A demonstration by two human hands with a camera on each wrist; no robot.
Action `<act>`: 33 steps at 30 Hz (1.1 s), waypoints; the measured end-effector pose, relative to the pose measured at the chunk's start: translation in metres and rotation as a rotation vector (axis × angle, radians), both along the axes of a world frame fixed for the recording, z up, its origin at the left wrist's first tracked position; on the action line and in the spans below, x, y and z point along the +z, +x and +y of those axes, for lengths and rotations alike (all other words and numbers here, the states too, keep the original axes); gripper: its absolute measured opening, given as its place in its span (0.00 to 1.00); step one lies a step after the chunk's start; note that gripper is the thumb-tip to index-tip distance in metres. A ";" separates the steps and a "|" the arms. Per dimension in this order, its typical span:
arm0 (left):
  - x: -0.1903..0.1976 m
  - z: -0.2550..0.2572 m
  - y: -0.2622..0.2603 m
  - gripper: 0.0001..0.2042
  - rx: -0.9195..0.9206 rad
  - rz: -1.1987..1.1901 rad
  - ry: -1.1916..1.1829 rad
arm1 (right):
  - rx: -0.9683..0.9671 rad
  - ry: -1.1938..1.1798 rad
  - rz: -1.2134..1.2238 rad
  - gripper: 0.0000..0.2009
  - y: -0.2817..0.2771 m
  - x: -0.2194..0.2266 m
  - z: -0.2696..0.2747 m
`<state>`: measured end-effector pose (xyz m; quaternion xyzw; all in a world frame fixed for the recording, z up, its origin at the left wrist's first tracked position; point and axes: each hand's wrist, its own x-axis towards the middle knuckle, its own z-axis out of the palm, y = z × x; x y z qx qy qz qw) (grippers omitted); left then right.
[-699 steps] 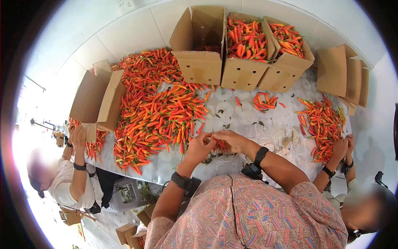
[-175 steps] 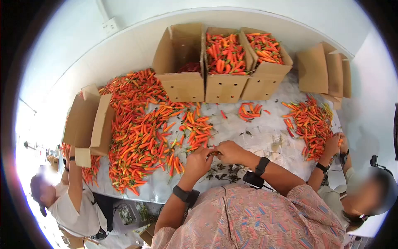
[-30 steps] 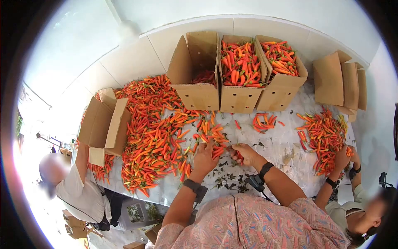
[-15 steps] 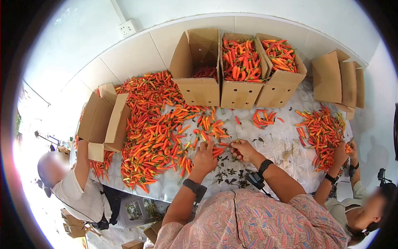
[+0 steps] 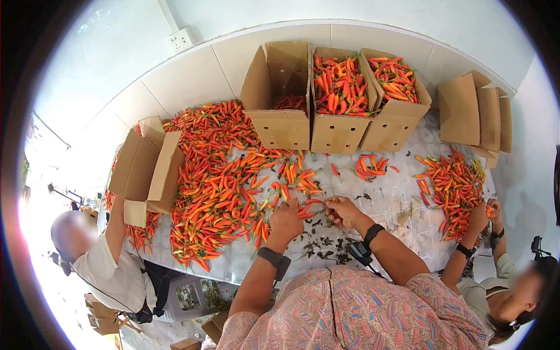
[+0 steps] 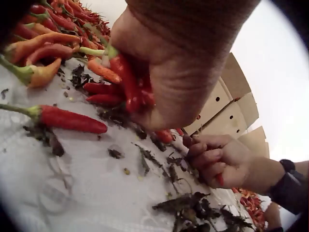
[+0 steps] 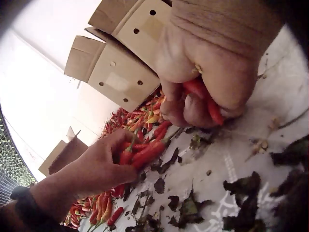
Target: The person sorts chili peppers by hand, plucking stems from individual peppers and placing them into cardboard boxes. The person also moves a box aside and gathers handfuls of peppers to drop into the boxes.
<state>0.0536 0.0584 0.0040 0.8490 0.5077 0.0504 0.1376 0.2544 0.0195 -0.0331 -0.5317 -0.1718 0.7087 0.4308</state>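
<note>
Red chilies (image 7: pixel 145 152) are gripped in the left hand (image 5: pixel 286 221), over the table beside a small group of chilies (image 5: pixel 304 182). In the left wrist view its fingers (image 6: pixel 145 43) curl round them, green stems showing. To its right, the right hand (image 5: pixel 345 213) holds red chili (image 7: pixel 205 99) inside its bent fingers; how many is hidden. A gap separates the two hands. Dark dried leaf scraps (image 5: pixel 326 242) lie on the white cover below them. One red chili (image 6: pixel 72 119) lies apart in the left wrist view.
A large chili heap (image 5: pixel 210 186) spreads at left. Three upright cartons (image 5: pixel 341 133) stand at the back, two filled with chilies. Another carton (image 5: pixel 165 175) leans at left, and folded cartons (image 5: pixel 461 111) stand at right. One person (image 5: pixel 108 262) works at left, another (image 5: pixel 484 286) by the right heap (image 5: pixel 458 192).
The hands, together 5.8 seconds ago, are apart. Over the last second the left hand has drawn slightly down and its fingers have curled further in. The right hand has barely moved.
</note>
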 end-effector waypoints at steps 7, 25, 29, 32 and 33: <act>0.000 -0.002 -0.007 0.22 -0.041 -0.024 0.093 | 0.019 0.008 -0.006 0.07 0.001 -0.003 0.001; -0.006 0.009 -0.023 0.25 0.390 -1.512 -1.112 | -0.021 0.016 0.382 0.13 -0.009 0.029 0.006; -0.010 0.006 -0.009 0.20 0.249 -1.439 -1.085 | 0.030 0.059 0.488 0.15 -0.027 0.035 0.016; 0.003 -0.004 0.008 0.17 0.261 -1.173 -0.789 | -0.011 0.045 0.524 0.16 -0.039 0.034 0.019; 0.005 -0.005 0.011 0.18 0.275 -1.079 -0.718 | -0.029 0.062 0.494 0.15 -0.040 0.031 0.019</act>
